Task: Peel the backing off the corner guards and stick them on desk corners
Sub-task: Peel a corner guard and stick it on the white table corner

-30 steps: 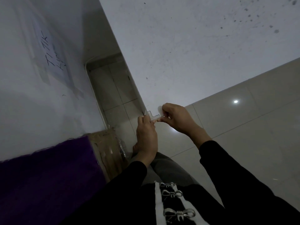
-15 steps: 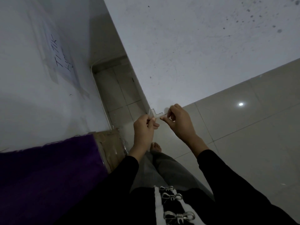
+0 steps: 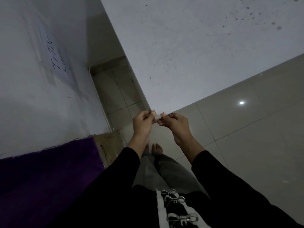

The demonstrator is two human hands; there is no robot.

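Observation:
A small clear corner guard (image 3: pixel 156 116) is held between both hands just in front of the near corner of the grey-white desk (image 3: pixel 189 51). My left hand (image 3: pixel 142 124) pinches its left side with fingers curled. My right hand (image 3: pixel 175 124) pinches its right end between thumb and fingertips. The guard sits right at the desk corner (image 3: pixel 152 109); whether it touches the desk I cannot tell. Any backing film is too small to make out.
A second white surface (image 3: pixel 41 79) with a taped paper note (image 3: pixel 57 58) lies at the left, a narrow gap of tiled floor (image 3: pixel 118 96) between it and the desk. A purple cloth (image 3: pixel 46 175) and a cardboard box (image 3: pixel 111 145) lie lower left. Tiled floor (image 3: pixel 246 129) spreads right.
Both hands have drawn closer together around the guard, folding it smaller. The view has shifted, so the hands and desk corner sit slightly lower and more centred.

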